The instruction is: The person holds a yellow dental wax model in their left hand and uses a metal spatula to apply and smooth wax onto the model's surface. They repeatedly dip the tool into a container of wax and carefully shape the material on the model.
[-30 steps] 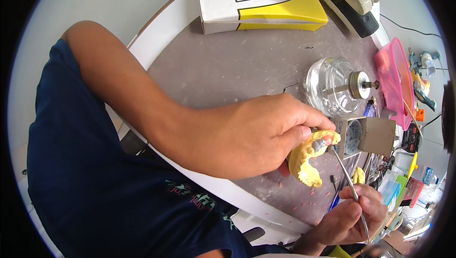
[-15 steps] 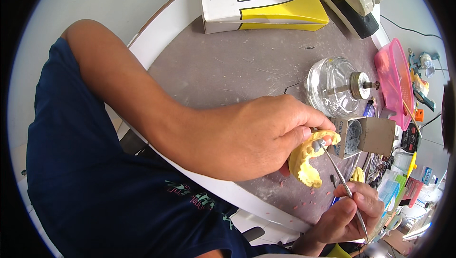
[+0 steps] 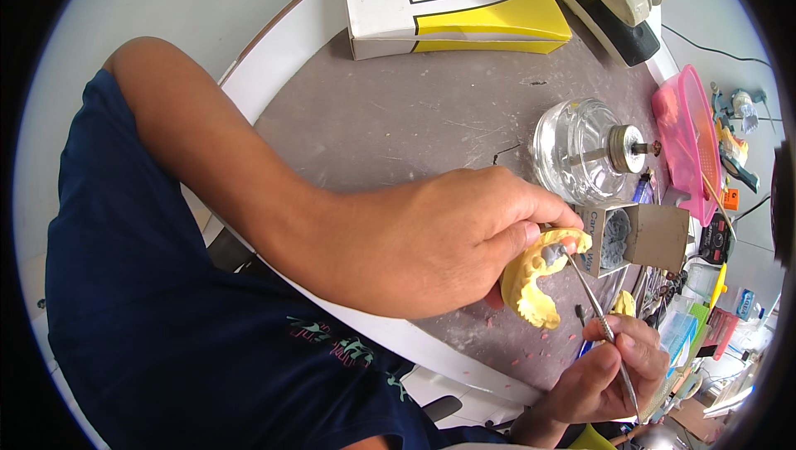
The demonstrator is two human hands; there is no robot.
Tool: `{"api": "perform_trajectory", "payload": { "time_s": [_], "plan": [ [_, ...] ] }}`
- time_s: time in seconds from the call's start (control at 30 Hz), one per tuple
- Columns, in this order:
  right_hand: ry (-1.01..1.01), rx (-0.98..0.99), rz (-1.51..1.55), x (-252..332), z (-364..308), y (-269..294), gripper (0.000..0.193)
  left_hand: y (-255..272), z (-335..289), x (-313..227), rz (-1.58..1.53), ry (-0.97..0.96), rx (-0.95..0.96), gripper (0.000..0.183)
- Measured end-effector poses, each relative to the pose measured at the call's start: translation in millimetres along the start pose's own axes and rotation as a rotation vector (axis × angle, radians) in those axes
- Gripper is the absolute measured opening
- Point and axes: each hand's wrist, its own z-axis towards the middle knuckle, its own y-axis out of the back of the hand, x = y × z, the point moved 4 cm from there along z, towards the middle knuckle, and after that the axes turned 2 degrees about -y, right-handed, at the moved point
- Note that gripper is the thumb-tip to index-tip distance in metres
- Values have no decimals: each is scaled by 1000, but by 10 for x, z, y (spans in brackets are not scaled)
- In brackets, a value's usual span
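Note:
My left hand (image 3: 448, 239) grips a yellow dental cast (image 3: 535, 301), shaped like a tooth arch, with thumb and fingers around its upper end. Grey wax (image 3: 553, 254) sits on the cast among its teeth, beside a small pink patch. Like a pen, a thin metal wax carver (image 3: 594, 305) is held in my right hand (image 3: 618, 371), lower right. Its tip touches or nearly touches the grey wax. Just beyond the cast stands an opened small carton (image 3: 655, 239) with grey wax inside. My left palm and some of its fingers are hidden.
A glass spirit lamp (image 3: 580, 152) with a metal cap stands above the carton. At the back lies a white and yellow box (image 3: 456, 7). A pink basket (image 3: 688, 143) and assorted tools line the right side. Pink crumbs lie on the brown tabletop (image 3: 398, 118).
The carver's tip has shifted very slightly on the grey wax. The whole view has drifted a few pixels; both hands keep their grips.

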Motion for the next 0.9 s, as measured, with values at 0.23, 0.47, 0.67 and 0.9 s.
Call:
{"api": "perform_trajectory", "payload": {
  "time_s": [0.23, 0.47, 0.67, 0.9],
  "plan": [
    [26, -49, -40, -4, -4, -26, 24, 0, -12, -5, -13, 34, 4, 31],
    [21, -62, -39, -11, -9, -24, 25, 1, -5, 1, -11, 45, 2, 31],
    [2, -15, -3, -28, 0, 5, 26, -5, -4, 5, -36, 58, 1, 31],
    [27, -62, -39, -20, -2, -22, 25, -1, -8, -37, -67, 177, 58, 36]
  ]
}}
